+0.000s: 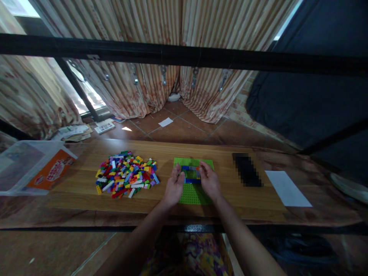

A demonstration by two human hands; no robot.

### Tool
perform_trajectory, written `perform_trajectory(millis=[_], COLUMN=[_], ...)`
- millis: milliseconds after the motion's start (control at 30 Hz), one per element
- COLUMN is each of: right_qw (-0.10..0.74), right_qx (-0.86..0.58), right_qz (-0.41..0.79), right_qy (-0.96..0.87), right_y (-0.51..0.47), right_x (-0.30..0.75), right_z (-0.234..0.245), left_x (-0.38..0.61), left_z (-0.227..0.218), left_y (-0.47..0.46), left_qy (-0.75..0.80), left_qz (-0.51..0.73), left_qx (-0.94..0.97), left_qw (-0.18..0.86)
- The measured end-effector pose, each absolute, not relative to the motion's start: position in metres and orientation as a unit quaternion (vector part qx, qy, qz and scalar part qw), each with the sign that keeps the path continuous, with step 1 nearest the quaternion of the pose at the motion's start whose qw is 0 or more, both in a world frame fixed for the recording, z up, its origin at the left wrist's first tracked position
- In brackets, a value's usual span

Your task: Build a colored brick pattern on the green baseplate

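A green baseplate [189, 194] lies flat on the wooden table in front of me. On it stands a small frame of blue bricks [191, 173] with grey and red pieces along its far side. My left hand [173, 188] rests on the plate's left edge, fingertips bent against the frame's left side. My right hand [209, 182] lies over the plate's right part, its fingers curled onto the frame's right end. I cannot make out a loose brick in either hand.
A heap of several loose coloured bricks [126, 174] lies left of the plate. A clear plastic tub with an orange label [34, 166] stands at far left. A dark pixelated object [246, 169] and a white sheet [287, 188] lie to the right.
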State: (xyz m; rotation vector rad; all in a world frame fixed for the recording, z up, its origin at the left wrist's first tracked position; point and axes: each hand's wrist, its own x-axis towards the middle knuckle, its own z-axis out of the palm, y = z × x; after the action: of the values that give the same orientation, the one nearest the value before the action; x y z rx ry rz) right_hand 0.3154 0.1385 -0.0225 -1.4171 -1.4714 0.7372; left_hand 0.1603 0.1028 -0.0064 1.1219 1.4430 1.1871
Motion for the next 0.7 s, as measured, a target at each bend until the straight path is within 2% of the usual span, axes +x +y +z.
perform_trajectory(millis=[133,400,567,700], right_qw=[0.527,0.613,0.652,0.642], right_qx=[-0.540,-0.469,-0.445,-0.438], right_qz=[0.380,0.521,0.532,0.548], right_qy=[-0.535,-0.365,-0.307,-0.309], right_y=[0.138,0.117,0.134,0.151], right_x=[0.304,0.290,0.291,0.280], right_z=[-0.036,-0.035,-0.021,-0.020], left_x=[0.168,0.145,0.133,0.140], left_z=[-0.005,-0.018,-0.009,-0.008], left_y=[0.096,0.075,0.093,0.122], left_qy=[0.556,0.535,0.515,0.506], left_qz=[0.524,0.561,0.588,0.598], left_qx=[0.381,0.310,0.297,0.317], left_qw=[0.521,0.550,0.548,0.535])
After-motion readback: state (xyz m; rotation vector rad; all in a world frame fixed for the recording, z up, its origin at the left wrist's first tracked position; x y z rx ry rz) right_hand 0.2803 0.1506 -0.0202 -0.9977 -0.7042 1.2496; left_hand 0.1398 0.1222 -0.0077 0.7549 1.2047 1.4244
